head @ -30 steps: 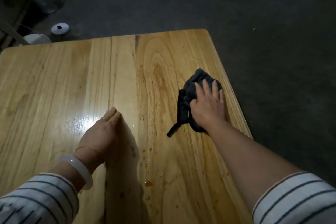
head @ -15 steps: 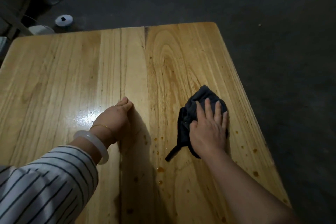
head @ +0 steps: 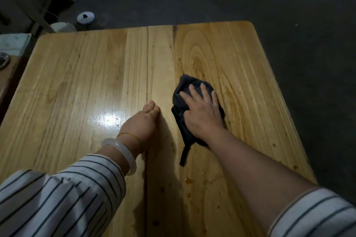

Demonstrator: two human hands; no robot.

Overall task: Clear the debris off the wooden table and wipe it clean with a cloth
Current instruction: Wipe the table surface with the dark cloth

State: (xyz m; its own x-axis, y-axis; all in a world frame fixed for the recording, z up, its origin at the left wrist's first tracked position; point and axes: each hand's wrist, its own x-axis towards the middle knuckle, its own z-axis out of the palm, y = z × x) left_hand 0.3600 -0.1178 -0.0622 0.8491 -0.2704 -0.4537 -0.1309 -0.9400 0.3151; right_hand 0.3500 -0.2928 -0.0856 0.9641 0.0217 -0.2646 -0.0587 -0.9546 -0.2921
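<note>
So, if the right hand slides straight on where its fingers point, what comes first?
Nothing: ahead of the right hand and cloth lies only bare table, seemingly to its far edge.

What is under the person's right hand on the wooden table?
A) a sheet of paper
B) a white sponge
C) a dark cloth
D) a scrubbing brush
C: the right hand lies with fingers spread, pressing on a crumpled dark cloth on the wooden table.
</note>
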